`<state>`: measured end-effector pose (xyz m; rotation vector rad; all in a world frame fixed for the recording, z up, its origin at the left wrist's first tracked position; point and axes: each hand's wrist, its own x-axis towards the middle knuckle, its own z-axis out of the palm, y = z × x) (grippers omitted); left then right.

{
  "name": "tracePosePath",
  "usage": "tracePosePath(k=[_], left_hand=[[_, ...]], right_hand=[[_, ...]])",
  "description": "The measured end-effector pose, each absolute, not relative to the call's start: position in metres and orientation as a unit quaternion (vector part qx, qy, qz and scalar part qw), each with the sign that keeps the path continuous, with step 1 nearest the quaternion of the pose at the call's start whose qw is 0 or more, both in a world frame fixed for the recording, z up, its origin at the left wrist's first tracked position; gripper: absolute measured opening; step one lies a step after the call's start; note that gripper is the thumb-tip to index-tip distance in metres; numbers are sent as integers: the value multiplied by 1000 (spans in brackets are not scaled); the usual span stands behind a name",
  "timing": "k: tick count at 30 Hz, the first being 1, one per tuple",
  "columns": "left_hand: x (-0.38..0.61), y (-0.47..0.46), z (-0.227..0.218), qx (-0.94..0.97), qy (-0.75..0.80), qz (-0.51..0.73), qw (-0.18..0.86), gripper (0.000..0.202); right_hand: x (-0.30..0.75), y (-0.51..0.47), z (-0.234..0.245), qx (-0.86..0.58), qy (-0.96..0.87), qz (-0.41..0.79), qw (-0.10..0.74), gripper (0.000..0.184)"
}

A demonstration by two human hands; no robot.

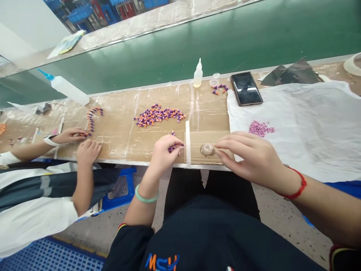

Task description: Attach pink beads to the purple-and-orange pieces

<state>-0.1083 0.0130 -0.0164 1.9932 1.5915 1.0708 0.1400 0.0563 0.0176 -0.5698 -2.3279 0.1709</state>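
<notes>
My left hand is pinched at the front edge of the table, left of a white strip. A tiny dark bit shows at its fingertips, too small to name. Small purple and orange pieces lie right beside and partly behind this hand. My right hand reaches in from the right, thumb and forefinger nearly together beside a small clear round dish. Whatever the right fingertips hold, if anything, is too small to make out. The dish stands on a piece of cardboard.
Farther back lie a pile of purple and orange pieces, a small dropper bottle and a phone. Tiny pink pieces rest on a white cloth. At left, a co-worker's hands are near a curved row of pieces.
</notes>
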Motion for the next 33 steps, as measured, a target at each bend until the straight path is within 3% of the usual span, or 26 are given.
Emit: tracePosePath(k=[4, 10, 20, 29, 33], left_hand=[[-163, 39, -30, 696, 628, 303, 172, 13], [-224, 84, -35, 682, 715, 156, 2, 18], [-228, 103, -36, 731, 677, 76, 14, 10], [-206, 79, -23, 706, 664, 242, 46, 10], [-171, 61, -12, 683, 623, 346, 165, 14]], right_hand=[[156, 64, 14, -260, -887, 56, 377, 11], [176, 69, 7, -302, -869, 39, 390, 13], [197, 71, 8, -365, -837, 11, 408, 13], [221, 66, 8, -465, -773, -4, 432, 12], [236, 64, 1, -511, -737, 23, 441, 12]])
